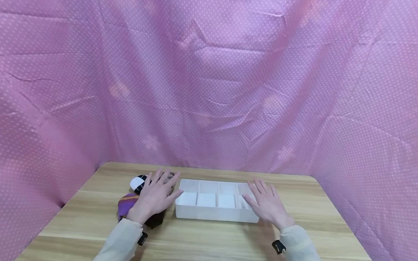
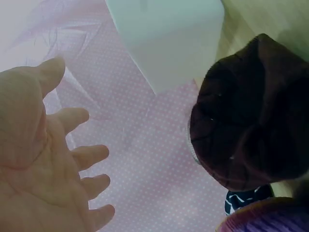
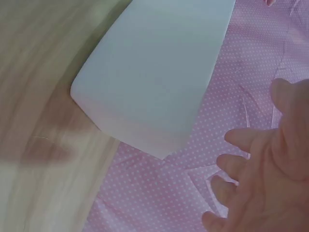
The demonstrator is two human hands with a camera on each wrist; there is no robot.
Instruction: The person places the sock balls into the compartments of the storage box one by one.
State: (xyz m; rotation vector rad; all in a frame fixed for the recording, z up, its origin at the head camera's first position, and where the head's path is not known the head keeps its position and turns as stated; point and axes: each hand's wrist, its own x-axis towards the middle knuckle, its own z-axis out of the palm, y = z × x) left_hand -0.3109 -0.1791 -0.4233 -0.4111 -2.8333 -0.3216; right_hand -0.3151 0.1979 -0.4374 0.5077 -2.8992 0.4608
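A white tray [image 1: 214, 217] with several compartments, all bare, lies in the middle of the wooden table [image 1: 201, 250]. My left hand [image 1: 156, 193] hovers flat with spread fingers over a pile of rolled socks at the tray's left end: a black-and-white one [image 1: 137, 182], a purple one [image 1: 125, 205] and a dark brown one [image 1: 155, 220]. In the left wrist view the palm [image 2: 43, 164] is apart from the dark brown sock [image 2: 251, 116] and the tray [image 2: 164, 38]. My right hand [image 1: 265, 202] is spread above the tray's right end; its palm [image 3: 270, 169] holds nothing beside the tray [image 3: 154, 82].
Pink dotted cloth [image 1: 211, 86] hangs behind and on both sides of the table. Bare wood [image 3: 38, 96] stretches in front of the tray and to its right. Both sleeves are light beige, each with a black wrist strap.
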